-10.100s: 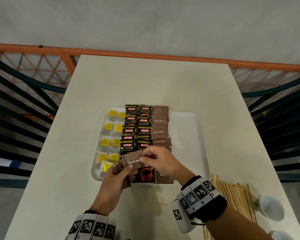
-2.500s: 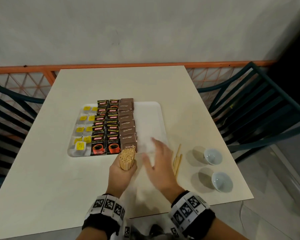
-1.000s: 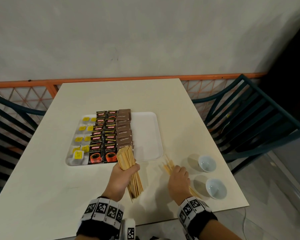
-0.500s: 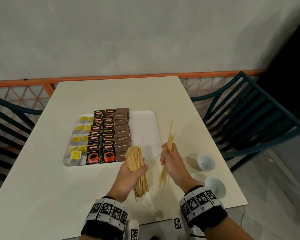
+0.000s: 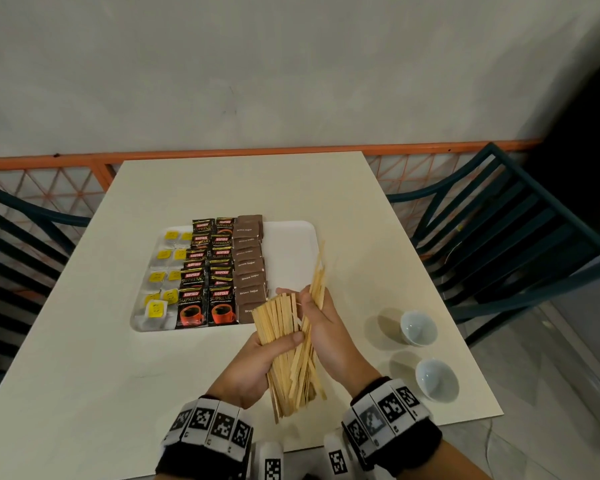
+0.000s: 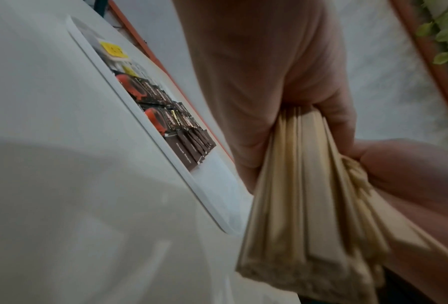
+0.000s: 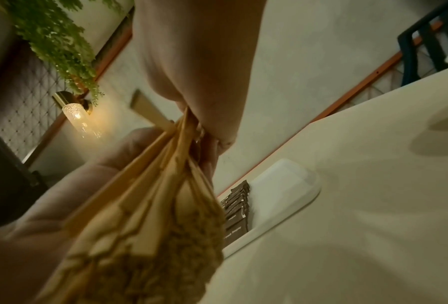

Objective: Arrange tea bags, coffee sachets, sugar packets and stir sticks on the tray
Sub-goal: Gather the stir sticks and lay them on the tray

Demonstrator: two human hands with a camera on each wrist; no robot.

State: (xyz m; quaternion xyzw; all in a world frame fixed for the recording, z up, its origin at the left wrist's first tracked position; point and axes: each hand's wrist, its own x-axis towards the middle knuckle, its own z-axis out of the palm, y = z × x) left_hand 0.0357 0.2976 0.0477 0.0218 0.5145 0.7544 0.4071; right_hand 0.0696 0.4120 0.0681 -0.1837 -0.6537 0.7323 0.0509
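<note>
A white tray lies on the table, its right part bare. On it stand columns of yellow-tagged tea bags, black coffee sachets and brown sugar packets. My left hand grips a thick bundle of wooden stir sticks just in front of the tray's near right corner. My right hand holds a smaller bunch of sticks pressed against that bundle, its tips fanning up over the tray. The wrist views show the bundle and the sticks in the hands.
Two small white cups stand on the table to the right of my hands. Dark green chairs flank the table on both sides. An orange railing runs behind the far edge.
My right hand has picked up the loose sticks from the table and brought them left against the bundle in my left hand. The left hand stays beside the tray's near edge.
</note>
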